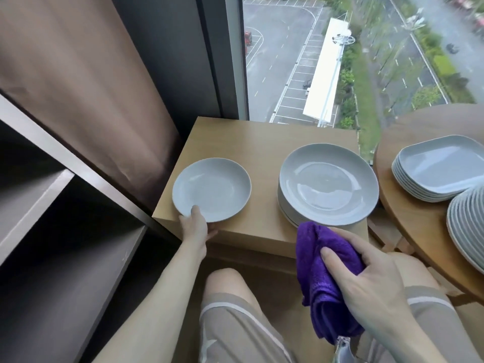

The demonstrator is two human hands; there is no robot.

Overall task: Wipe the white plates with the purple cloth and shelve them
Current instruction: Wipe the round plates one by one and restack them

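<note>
A single white round plate [212, 188] lies on the left part of a small wooden table [262, 137]. My left hand [196, 226] pinches its near rim, thumb on top and fingers under the edge. To its right stands a stack of larger white round plates [328, 183]. My right hand [372, 284] grips a bunched purple cloth [324, 260] just in front of that stack, above my lap.
A dark shelf unit [65, 231] with open compartments stands at the left. A round wooden table [419, 221] at the right carries a stack of squarish white plates [440, 166] and another stack of round plates [468, 221]. A curtain and a window lie behind.
</note>
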